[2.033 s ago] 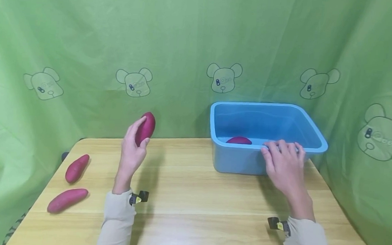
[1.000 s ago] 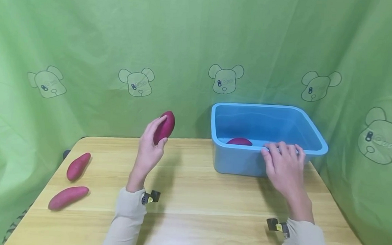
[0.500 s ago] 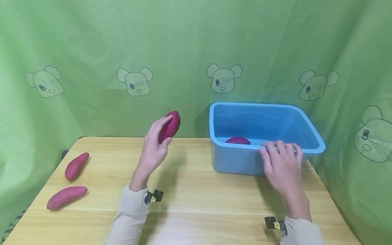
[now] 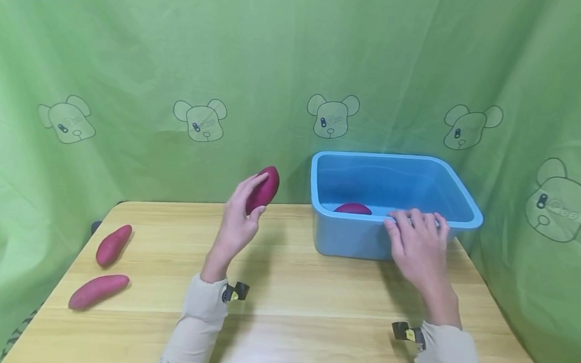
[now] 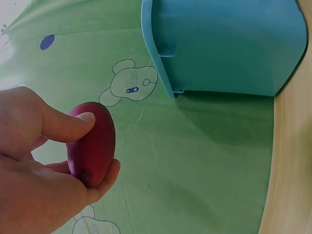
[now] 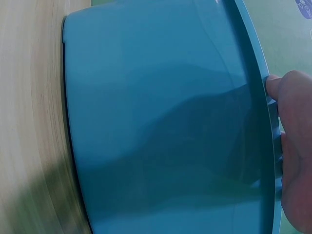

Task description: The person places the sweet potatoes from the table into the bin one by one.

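Note:
My left hand [image 4: 238, 223] holds a reddish-purple sweet potato [image 4: 268, 188] up off the table, left of the blue plastic bin [image 4: 354, 238]. In the left wrist view the thumb presses one side of this sweet potato [image 5: 95, 146] and fingers wrap the other. My right hand [image 4: 420, 248] grips the front rim of the bin, fingers bent over the edge and thumb at the outer face. The right wrist view has the thumb tip right at the rim [image 6: 263, 73]. Inside the bin lies another sweet potato [image 4: 354, 208], its lower part hidden by the front wall.
Two more sweet potatoes lie at the left of the wooden table [image 4: 288, 292]: one farther back [image 4: 114, 245], one nearer [image 4: 99, 292]. A green curtain [image 4: 268, 52] with bear-head prints hangs behind and at both sides. Each wrist wears a small black camera [image 4: 236, 292].
My left hand has carried its sweet potato rightward, toward the bin. The right hand stays on the bin's rim, and the other sweet potatoes keep their places.

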### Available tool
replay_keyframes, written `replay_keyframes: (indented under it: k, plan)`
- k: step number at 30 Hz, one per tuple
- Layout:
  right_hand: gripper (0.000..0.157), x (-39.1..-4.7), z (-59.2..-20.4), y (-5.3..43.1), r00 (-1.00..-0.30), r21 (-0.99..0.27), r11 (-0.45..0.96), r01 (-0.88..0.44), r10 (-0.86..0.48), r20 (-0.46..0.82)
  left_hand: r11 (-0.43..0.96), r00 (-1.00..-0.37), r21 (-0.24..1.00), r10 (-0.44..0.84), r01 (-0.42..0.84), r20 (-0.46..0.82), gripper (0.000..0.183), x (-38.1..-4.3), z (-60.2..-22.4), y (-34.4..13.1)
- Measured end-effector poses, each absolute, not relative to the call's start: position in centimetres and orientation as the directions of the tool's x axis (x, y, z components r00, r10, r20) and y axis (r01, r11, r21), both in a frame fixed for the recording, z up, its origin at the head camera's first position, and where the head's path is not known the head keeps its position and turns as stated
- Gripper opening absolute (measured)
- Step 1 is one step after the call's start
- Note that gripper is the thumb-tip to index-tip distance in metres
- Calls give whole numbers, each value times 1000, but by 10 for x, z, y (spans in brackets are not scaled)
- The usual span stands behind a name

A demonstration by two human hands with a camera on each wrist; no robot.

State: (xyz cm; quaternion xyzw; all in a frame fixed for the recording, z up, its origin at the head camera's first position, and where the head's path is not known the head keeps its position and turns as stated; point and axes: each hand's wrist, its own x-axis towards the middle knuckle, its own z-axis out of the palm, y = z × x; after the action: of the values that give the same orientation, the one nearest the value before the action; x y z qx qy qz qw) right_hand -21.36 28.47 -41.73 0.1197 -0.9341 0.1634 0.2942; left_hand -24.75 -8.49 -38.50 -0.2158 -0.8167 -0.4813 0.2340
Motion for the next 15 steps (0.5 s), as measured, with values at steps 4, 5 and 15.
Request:
replay_keyframes:
  k: [4,5,15]
  plan:
    - [35,-214,-418,285,-789,-230,918,-322,-126,601,445,-789,674,137,589,599,72,-248,-384,-81]
    - [35,-214,-418,284,-787,-229,918,-323,-126,604,444,-787,673,140,592,600,73,-248,-384,-79]
    - [34,-214,-419,284,-784,-234,915,-327,-124,609,422,-769,660,170,622,616,72,-248,-382,-68]
